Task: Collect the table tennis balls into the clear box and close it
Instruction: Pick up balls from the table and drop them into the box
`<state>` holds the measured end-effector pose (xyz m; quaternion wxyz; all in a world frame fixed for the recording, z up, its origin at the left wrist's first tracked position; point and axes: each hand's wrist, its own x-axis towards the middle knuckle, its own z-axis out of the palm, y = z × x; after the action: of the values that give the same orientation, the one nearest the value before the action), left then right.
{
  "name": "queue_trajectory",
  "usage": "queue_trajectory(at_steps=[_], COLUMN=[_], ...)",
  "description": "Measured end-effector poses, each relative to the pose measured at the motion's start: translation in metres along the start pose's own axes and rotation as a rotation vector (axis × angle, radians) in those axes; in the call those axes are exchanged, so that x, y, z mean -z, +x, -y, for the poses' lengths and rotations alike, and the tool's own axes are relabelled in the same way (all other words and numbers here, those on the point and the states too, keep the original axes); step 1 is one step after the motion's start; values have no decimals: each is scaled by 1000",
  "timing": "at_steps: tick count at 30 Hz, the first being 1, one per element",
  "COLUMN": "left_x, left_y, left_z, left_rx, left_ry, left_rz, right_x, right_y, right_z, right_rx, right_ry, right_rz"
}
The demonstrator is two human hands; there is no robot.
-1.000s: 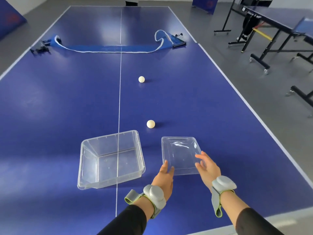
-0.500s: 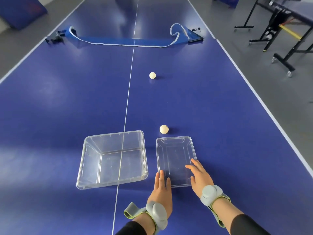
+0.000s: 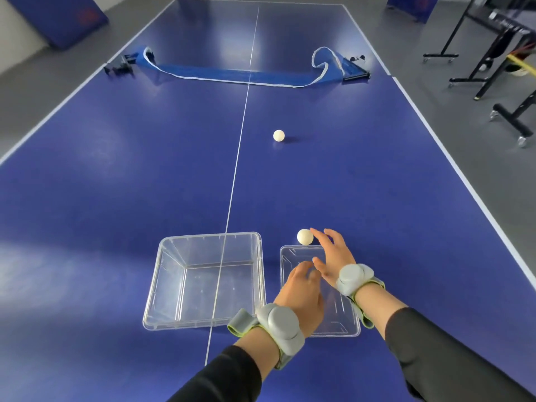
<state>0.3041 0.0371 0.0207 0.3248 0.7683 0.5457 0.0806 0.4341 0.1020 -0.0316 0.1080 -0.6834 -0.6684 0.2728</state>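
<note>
Our count across the blue worktop [image 3: 145,169]

We see two small white table tennis balls, one near [image 3: 305,236] and one far [image 3: 278,135]; one deep clear plastic box [image 3: 203,281]; one shallow clear plastic lid [image 3: 293,253]; one blue net with white edging lying flat [image 3: 232,73]; two black net clamps, left [image 3: 120,66] and right [image 3: 356,71]; two hands, left [image 3: 303,291] and right [image 3: 333,253]; two grey wrist devices, left [image 3: 281,324] and right [image 3: 354,278].

The broad blue tennis table [image 3: 145,169] has a smooth, semi-glossy top that throws back soft window glare at lower left. The square clear plastic box [image 3: 203,281] and the flat clear plastic lid [image 3: 345,320] are shiny and see-through. Two white balls [image 3: 305,236] [image 3: 278,135] look matt. The slack blue net [image 3: 232,74] across the top is cloth, white-edged. Grey wrist bands [image 3: 281,324] look like smooth matt plastic.
</note>
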Motion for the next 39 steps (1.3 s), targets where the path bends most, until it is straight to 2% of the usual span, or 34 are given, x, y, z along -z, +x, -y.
queue_trajectory(at_steps=[4, 6, 9, 11, 14, 16, 19, 23, 26, 29, 32, 35, 39], left_x=[36, 62, 96, 112, 123, 125, 122, 111, 106, 104, 103, 101, 96], left_y=[-13, -20, -36, -44, -65, -75, -85, -99, -107, -110, -110, -110, -112], left_z=[27, 49, 99, 124, 160, 173, 183, 193, 192, 185, 183, 182, 182], left_rx=[-74, -51, 85, 174, 343, 433, 524, 555, 561, 533, 491, 461, 438], left_ry=[-49, -29, 20, 26, 12, -29, -114, -259, -337, -401, -417, -392, -422], left_rz=[-228, -350, -550, -630, -674, -657, -583, -508, -467, -478, -462, -408, -384], right_x=[-7, -10, -18, -17, -21, -20, -9, 10, 18, 7, -17, -40, -58], right_y=[35, 48, 66, 69, 68, 64, 53, 33, 9, -16, -32, -44, -51], right_z=[13, 16, 24, 22, 28, 34, 51, 89, 125, 157, 174, 177, 173], right_rx=[-11, -33, -49, -54, -113, -111, -13, 164, 291, 428, 502, 431, 260], right_ry=[-96, -167, -291, -350, -264, -184, -104, 46, 125, 91, -39, -254, -426], right_rz=[84, 115, 204, 200, 146, 43, -92, -241, -273, -152, 99, 355, 438])
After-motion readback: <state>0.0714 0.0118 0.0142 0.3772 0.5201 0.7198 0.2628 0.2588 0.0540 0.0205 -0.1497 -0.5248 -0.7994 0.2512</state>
